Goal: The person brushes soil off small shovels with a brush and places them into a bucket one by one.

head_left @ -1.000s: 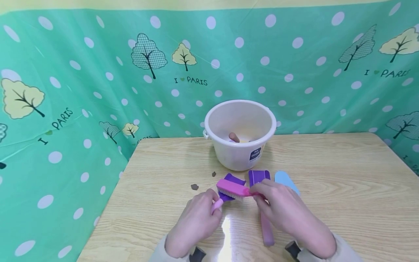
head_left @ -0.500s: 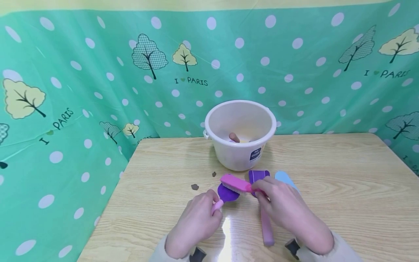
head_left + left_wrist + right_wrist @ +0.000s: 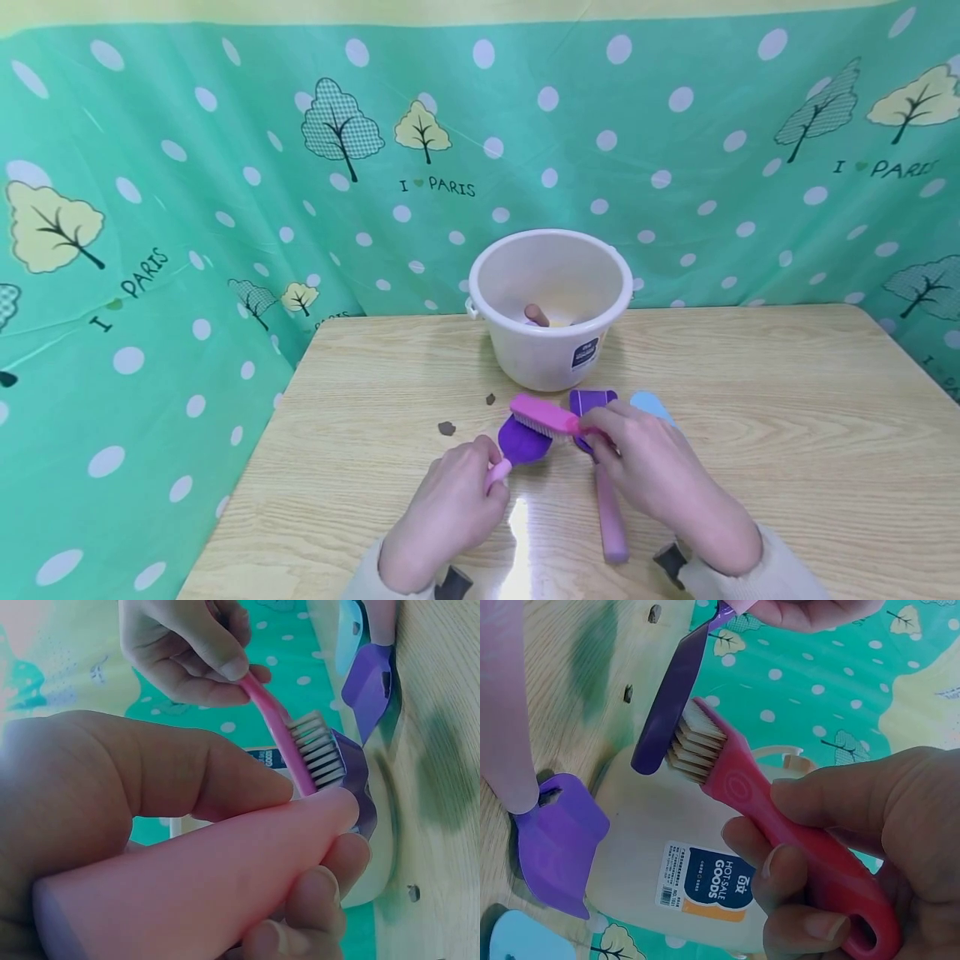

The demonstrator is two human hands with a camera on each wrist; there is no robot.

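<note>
In front of the white bucket (image 3: pixel 551 360), the left hand (image 3: pixel 450 504) grasps the pink handle of a purple-bladed toy shovel (image 3: pixel 523 443), and the right hand (image 3: pixel 648 462) holds a pink scrubbing brush (image 3: pixel 542 412) between thumb and fingers; each grip is closed round its tool. The blade is raised off the tabletop (image 3: pixel 352 483) on the bucket's near side, with the bristles up against it. To brush it well, I would keep the shovel handle steady, lay the bristles flat to the blade and use short, light strokes, lest it twist.

The brush covers the blade's far edge in the head view, so any dirt there cannot be judged. A second purple shovel (image 3: pixel 612 521), at the bucket's near right, is partly behind the right hand, as is a light-blue object (image 3: pixel 651 405) beyond it, whose kind I cannot tell. The bucket's wall hides most of its contents; a brown rod-like end (image 3: pixel 536 315) shows inside
</note>
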